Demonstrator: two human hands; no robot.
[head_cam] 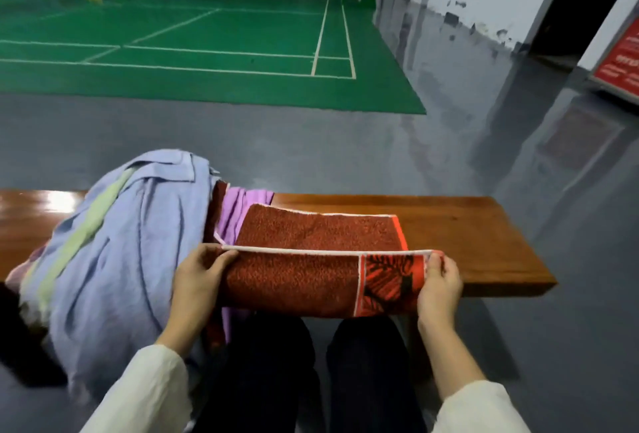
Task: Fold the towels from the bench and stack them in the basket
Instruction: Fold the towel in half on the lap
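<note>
A dark red towel (304, 280) with a white hem and an orange patterned band lies across the wooden bench (484, 235), its near half lifted and folded toward the far half. My left hand (197, 280) pinches the towel's near-left corner. My right hand (439, 285) pinches the near-right corner at the orange band. A heap of light blue towel (131, 249) with a pale green stripe sits on the bench to the left, with a purple towel (235, 211) partly hidden beneath it. No basket is in view.
The bench's right end (539, 280) stops short of grey floor. My dark-trousered legs (311, 380) are under the bench's front edge. A green court (207, 45) lies beyond, and a red sign (619, 63) stands at the right.
</note>
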